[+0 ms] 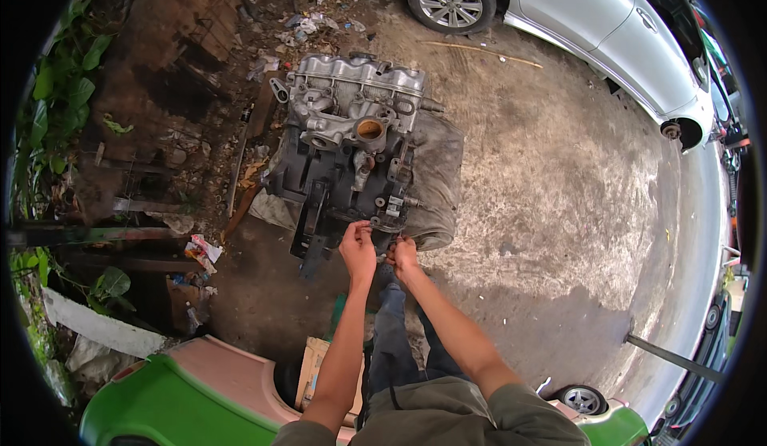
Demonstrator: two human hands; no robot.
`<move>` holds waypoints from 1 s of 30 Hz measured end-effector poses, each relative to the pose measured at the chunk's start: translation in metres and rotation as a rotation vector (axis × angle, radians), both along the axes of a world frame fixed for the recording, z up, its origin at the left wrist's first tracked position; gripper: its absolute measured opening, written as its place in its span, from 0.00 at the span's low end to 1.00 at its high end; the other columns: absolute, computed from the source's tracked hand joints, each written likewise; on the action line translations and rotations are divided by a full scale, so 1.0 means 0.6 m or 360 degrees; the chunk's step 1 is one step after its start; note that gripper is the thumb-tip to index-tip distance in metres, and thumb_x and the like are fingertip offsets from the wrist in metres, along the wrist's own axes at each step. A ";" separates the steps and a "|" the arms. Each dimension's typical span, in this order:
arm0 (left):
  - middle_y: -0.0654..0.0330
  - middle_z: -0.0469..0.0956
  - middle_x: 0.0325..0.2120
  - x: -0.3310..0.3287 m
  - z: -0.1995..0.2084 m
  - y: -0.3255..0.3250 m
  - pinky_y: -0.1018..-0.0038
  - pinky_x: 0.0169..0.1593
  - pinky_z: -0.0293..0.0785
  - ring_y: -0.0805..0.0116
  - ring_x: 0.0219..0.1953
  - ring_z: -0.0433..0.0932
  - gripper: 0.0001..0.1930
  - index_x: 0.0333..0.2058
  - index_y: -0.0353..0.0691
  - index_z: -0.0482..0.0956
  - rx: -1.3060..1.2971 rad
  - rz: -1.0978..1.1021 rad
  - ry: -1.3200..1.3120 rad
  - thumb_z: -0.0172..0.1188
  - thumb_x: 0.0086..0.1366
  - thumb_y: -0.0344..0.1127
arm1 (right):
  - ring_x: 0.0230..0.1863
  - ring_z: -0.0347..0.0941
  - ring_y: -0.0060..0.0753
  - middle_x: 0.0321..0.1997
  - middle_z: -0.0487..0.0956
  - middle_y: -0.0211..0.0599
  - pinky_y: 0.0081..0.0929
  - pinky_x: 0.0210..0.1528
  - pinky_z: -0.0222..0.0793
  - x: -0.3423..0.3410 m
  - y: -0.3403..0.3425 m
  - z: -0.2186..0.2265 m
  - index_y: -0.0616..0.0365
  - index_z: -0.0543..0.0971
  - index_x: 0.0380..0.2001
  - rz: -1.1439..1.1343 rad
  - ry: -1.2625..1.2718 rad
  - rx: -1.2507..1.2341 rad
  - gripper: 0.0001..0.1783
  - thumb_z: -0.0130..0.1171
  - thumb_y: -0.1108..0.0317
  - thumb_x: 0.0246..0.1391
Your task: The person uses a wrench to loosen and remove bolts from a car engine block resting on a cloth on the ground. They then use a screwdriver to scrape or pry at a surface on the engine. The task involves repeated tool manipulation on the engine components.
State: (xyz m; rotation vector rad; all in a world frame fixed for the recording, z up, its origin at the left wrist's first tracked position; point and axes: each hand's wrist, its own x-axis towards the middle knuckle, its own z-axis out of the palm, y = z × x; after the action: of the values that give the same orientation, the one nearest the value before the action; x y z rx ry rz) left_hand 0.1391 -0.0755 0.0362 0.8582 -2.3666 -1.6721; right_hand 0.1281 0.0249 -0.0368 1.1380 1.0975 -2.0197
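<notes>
A car engine (355, 86) lies in front of me, with a silver ribbed cover at its far end and dark parts toward me. A round port with a rusty-brown inside (370, 130) faces up near its middle. My left hand (357, 250) is closed, thumb and fingers pinched at the engine's near edge. Just to its right and slightly lower, my right hand (403, 256) is closed too, its fingers curled beside the same edge. What either hand holds is too small and too covered to make out.
A grey cloth (438, 174) spreads under the engine on the stained concrete. Beyond stands a silver car (551, 2); a thin stick (483, 53) lies near it. Litter and plants (80, 90) line the left. Green-and-pink bodywork (176, 398) and a cardboard box (313, 366) are close behind.
</notes>
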 end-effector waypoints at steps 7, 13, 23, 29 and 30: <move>0.51 0.79 0.29 -0.045 -0.007 -0.033 0.64 0.37 0.75 0.54 0.33 0.79 0.06 0.34 0.32 0.79 -0.0523 -0.0535 0.0323 0.52 0.61 0.22 | 0.13 0.51 0.21 0.20 0.61 0.27 0.25 0.15 0.48 0.005 0.013 0.021 0.55 0.65 0.43 0.0156 0.0119 0.0080 0.09 0.36 0.65 0.69; 0.51 0.76 0.26 -0.076 -0.020 -0.043 0.62 0.33 0.71 0.51 0.29 0.74 0.04 0.31 0.33 0.76 -0.0822 -0.0595 0.0652 0.53 0.59 0.21 | 0.14 0.52 0.21 0.22 0.62 0.28 0.25 0.15 0.49 0.005 0.003 0.029 0.54 0.65 0.41 0.0130 0.0075 0.0123 0.07 0.36 0.66 0.69; 0.52 0.72 0.22 -0.121 -0.066 -0.032 0.63 0.27 0.67 0.53 0.23 0.72 0.02 0.29 0.34 0.73 -0.0857 -0.0477 0.0767 0.52 0.61 0.24 | 0.16 0.59 0.23 0.21 0.67 0.30 0.25 0.16 0.55 0.045 0.017 -0.008 0.59 0.71 0.39 0.0083 -0.0125 -0.0075 0.09 0.41 0.68 0.63; 0.54 0.73 0.20 -0.128 -0.077 -0.021 0.59 0.27 0.69 0.50 0.24 0.75 0.03 0.28 0.40 0.73 -0.1071 -0.0367 0.0593 0.52 0.60 0.29 | 0.21 0.61 0.19 0.24 0.75 0.28 0.20 0.23 0.57 -0.011 0.131 -0.037 0.59 0.83 0.31 0.0735 0.0161 0.0148 0.17 0.46 0.63 0.59; 0.54 0.74 0.20 -0.129 -0.077 -0.021 0.58 0.28 0.69 0.50 0.25 0.75 0.03 0.27 0.40 0.72 -0.1092 -0.0358 0.0544 0.51 0.59 0.29 | 0.23 0.64 0.20 0.26 0.77 0.29 0.21 0.25 0.59 -0.028 0.137 -0.047 0.59 0.84 0.33 0.0720 0.0269 0.0166 0.17 0.47 0.63 0.59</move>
State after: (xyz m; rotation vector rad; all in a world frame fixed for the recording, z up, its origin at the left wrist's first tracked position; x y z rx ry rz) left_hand 0.0617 -0.0883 -0.0099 0.1765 -2.5612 -0.8339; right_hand 0.1113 0.1072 -0.0649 0.6923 1.4135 -1.7366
